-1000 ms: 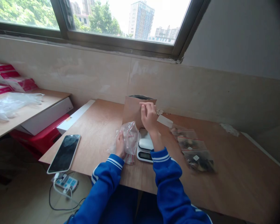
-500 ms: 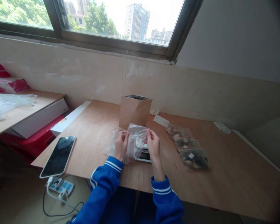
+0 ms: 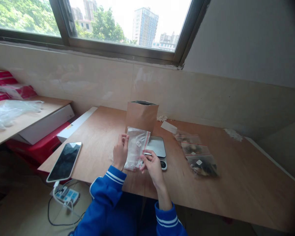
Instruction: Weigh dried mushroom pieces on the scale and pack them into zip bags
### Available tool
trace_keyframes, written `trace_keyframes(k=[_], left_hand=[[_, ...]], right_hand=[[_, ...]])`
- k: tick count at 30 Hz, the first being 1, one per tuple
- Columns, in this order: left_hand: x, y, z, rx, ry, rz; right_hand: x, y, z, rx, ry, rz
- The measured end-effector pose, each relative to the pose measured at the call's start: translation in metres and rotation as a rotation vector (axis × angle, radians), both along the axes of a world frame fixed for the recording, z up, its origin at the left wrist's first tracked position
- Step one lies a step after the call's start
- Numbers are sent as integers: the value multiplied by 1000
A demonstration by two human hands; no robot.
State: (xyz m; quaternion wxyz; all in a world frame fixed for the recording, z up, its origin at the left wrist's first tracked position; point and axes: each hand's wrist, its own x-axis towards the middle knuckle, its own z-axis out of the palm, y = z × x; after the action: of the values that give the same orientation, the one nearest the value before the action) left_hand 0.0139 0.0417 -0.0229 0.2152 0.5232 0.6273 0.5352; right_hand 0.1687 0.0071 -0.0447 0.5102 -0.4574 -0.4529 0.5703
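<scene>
A clear zip bag [image 3: 135, 141] with a red-edged seal and a small white label stands tilted in front of me. At its left edge, my left hand [image 3: 120, 150] is closed with thumb and fingertips on the plastic. My right hand [image 3: 151, 165] pinches the lower part of the red seal strip. More clear plastic seems to lie beneath the bag, partly hidden. Just to the right, a small kitchen scale [image 3: 158, 146] with a grey top and dark display is partly covered by the bag and my right hand. Behind them stands a brown paper pouch [image 3: 142, 115], its top open.
Several filled zip bags [image 3: 203, 165] with dark contents overlap on the table's right side. A white card [image 3: 169, 127] lies near the wall. On the left edge rests a phone [image 3: 64, 162] on a cable, above a power strip [image 3: 68, 194]. A side table [image 3: 51, 108] holds plastic.
The bag has shifted left and turned, uncovering much of the scale. My right hand has moved down and left along the seal; my left hand has moved slightly left.
</scene>
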Motion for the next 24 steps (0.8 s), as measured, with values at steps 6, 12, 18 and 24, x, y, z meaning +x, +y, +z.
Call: trace_keyframes(k=[6, 12, 18, 24], left_hand=[[-19, 11, -14, -205, 352, 205], [-2, 3, -25, 68, 629, 278], [15, 1, -53, -154, 791, -163], [10, 5, -72, -277, 792, -157]], right_hand=[[92, -9, -31, 185, -466, -602], [164, -16, -66, 327, -1020, -1100], [175, -9, -78, 221, -1047, -1019], [183, -19, -68, 254, -968, -1098]])
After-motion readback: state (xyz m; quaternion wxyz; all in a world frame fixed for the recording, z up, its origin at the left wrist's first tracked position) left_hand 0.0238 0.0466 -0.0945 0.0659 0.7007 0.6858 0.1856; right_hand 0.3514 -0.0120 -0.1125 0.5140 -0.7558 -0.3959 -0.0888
